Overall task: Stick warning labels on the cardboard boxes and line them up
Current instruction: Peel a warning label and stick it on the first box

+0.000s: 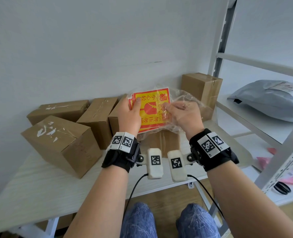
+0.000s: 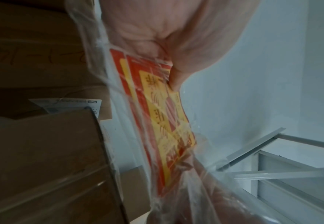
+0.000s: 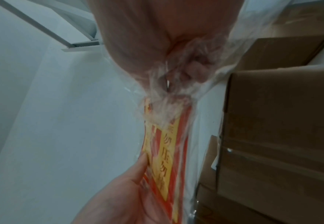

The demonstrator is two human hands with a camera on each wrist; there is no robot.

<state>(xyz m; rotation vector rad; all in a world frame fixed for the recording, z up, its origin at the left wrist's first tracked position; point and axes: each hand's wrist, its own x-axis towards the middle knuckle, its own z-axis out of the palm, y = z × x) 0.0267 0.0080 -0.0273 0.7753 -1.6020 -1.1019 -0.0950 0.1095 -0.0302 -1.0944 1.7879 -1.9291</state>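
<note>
A stack of red and yellow warning labels (image 1: pixel 151 107) sits half inside a clear plastic bag (image 1: pixel 181 98), held up over the table. My left hand (image 1: pixel 130 114) grips the stack's left side, thumb on top of the front label. My right hand (image 1: pixel 181 114) pinches the bag and the labels' right side. Both wrist views show the labels (image 2: pixel 163 121) (image 3: pixel 166 151) edge-on inside the crinkled plastic. Several brown cardboard boxes (image 1: pixel 63 143) stand on the white table (image 1: pixel 39 191); one box (image 1: pixel 161 141) lies right under my hands, another (image 1: pixel 200 88) stands at the back right.
A white metal shelving rack (image 1: pixel 255 66) rises on the right, with a grey mailer bag (image 1: pixel 269 98) on its shelf. Pink sheets (image 1: pixel 266 160) and a black ring-shaped thing (image 1: pixel 281 188) lie lower down. A white wall runs behind the boxes. My knees show below the table edge.
</note>
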